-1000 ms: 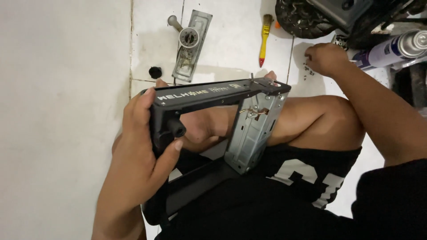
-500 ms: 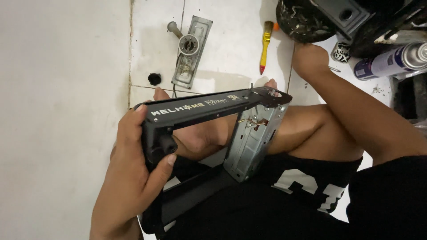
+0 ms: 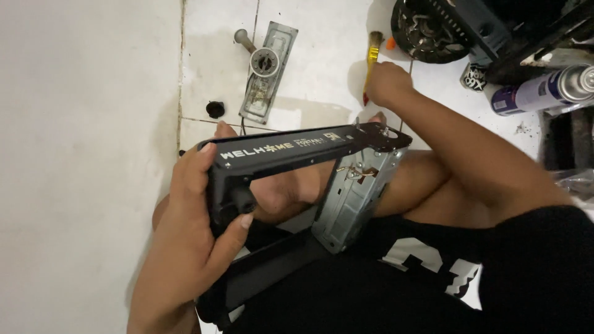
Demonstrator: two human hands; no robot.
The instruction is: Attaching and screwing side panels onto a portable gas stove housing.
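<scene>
grey metal plate with knob, small black cap, spray can, black round burner

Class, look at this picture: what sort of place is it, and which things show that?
Probably a home floor used as an informal repair spot: white tiled floor, a screwdriver, a spray can and loose metal parts.

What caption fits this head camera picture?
Left hand grips a black frame; right hand closes on a yellow-handled screwdriver.
</scene>
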